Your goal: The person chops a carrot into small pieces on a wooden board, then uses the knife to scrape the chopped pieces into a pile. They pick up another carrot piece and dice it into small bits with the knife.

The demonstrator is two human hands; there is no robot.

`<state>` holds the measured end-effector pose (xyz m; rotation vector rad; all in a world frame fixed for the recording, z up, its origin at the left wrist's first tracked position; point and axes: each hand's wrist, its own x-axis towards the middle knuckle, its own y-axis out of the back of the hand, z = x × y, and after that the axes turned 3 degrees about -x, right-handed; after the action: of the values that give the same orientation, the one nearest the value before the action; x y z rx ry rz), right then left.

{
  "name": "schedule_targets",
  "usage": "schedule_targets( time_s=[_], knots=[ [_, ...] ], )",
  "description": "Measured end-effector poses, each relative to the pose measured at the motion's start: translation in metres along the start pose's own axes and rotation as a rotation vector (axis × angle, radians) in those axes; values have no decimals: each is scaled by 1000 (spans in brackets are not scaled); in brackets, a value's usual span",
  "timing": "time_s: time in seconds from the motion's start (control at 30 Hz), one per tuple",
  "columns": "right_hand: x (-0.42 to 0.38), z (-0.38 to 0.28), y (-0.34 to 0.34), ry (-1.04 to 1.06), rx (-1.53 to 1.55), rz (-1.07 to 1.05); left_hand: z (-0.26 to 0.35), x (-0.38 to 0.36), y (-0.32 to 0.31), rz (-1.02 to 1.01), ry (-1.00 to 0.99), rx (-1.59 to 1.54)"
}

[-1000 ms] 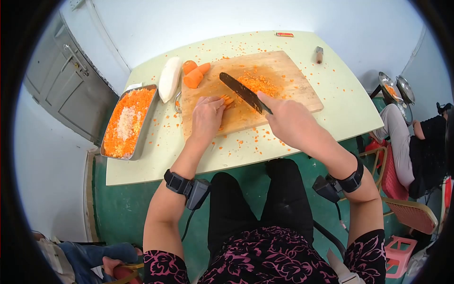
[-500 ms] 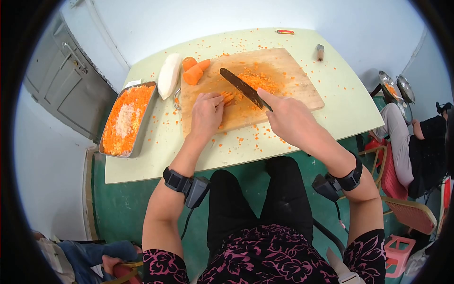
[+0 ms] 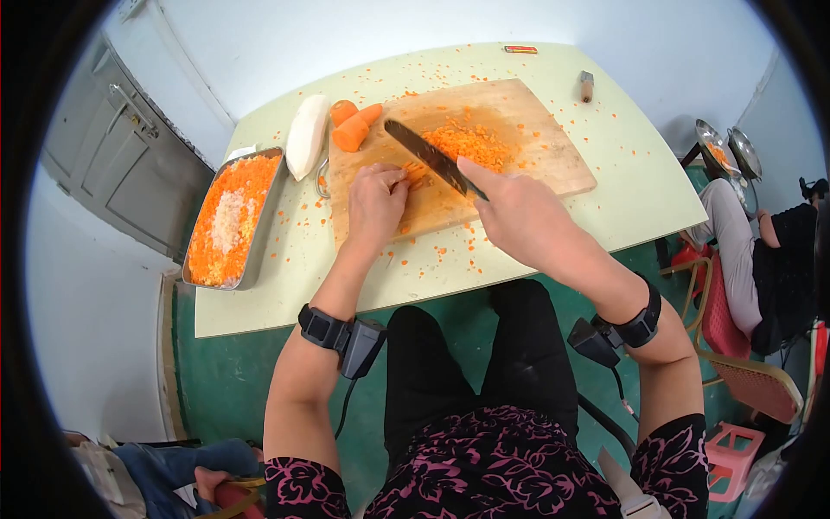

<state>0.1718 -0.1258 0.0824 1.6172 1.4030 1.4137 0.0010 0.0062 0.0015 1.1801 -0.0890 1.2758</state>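
Note:
My right hand (image 3: 523,212) is closed around the handle of a dark-bladed kitchen knife (image 3: 424,154). Its blade points up and left over the wooden cutting board (image 3: 553,147), just right of some cut carrot strips (image 3: 415,173). My left hand (image 3: 376,201) presses those strips to the board with curled fingers. Finely chopped carrot (image 3: 471,145) lies heaped beyond the blade. Larger carrot pieces (image 3: 353,131) rest at the board's upper left corner, beside a peeled white radish (image 3: 308,138).
Left of the board stands a metal tray (image 3: 275,186) filled with chopped carrot and a paler heap. A wood-handled tool (image 3: 587,86) and a small red item (image 3: 520,49) lie toward the back. Carrot bits dot the table (image 3: 640,173). A seated person (image 3: 731,251) is at right.
The knife and my right hand have shifted left, bringing the blade nearer my left fingers. My left hand stays on the carrot strips.

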Motion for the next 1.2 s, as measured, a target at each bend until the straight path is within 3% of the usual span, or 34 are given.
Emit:
schedule_targets(
  time_s=[0.47, 0.67, 0.77, 0.97, 1.07, 1.2],
  knots=[
    [8, -8, 7, -133, 129, -80, 2, 2, 0, 8, -31, 15],
    [7, -6, 0, -108, 58, -101, 0, 3, 0, -4, -27, 46],
    [5, -8, -2, -85, 137, 39, 1, 2, 1, -2, -22, 56],
    [9, -9, 0, -121, 78, -80, -2, 2, -2, 20, -14, -7],
    [7, -8, -4, -3, 47, 61, 0, 3, 0, 25, -47, 0],
    [8, -4, -9, -11, 28, -3, 0, 3, -1, 22, -26, 0]
  ],
)
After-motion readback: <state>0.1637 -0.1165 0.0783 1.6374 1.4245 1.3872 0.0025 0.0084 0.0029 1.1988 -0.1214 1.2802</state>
